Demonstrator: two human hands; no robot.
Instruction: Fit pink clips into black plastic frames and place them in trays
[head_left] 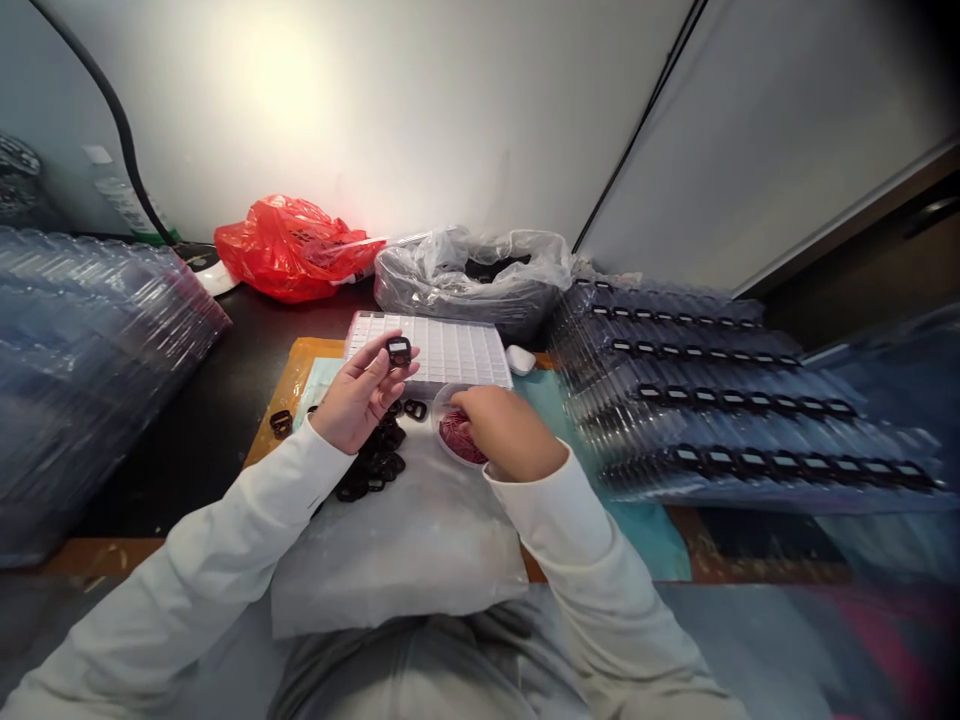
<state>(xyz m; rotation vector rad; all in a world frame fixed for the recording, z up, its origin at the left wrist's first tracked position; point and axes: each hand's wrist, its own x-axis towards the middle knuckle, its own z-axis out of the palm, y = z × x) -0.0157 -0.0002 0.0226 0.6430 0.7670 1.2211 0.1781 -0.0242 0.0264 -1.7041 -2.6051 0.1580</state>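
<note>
Between the thumb and fingers of my left hand [361,398] is a small black square frame [399,351] with rounded corners and an open middle, held up in front of the white grid tray [457,350]. My right hand [506,425] reaches into a round clear tub [442,395] of thin dark red pieces [459,436]. Its fingers are bent together at the tub, and whatever they pinch is hidden. Below my left hand lies a pile of black frames [379,465] on a whitish plastic sheet [405,550]. One loose frame [415,409] rests beside the tub.
Stacked clear trays holding rows of black frames [750,400] stand at the right. More clear trays [97,370] are stacked at the left. At the back are a red plastic bag [292,250] and a clear bag with dark contents [472,275]. A small white case [520,359] sits beside the grid tray.
</note>
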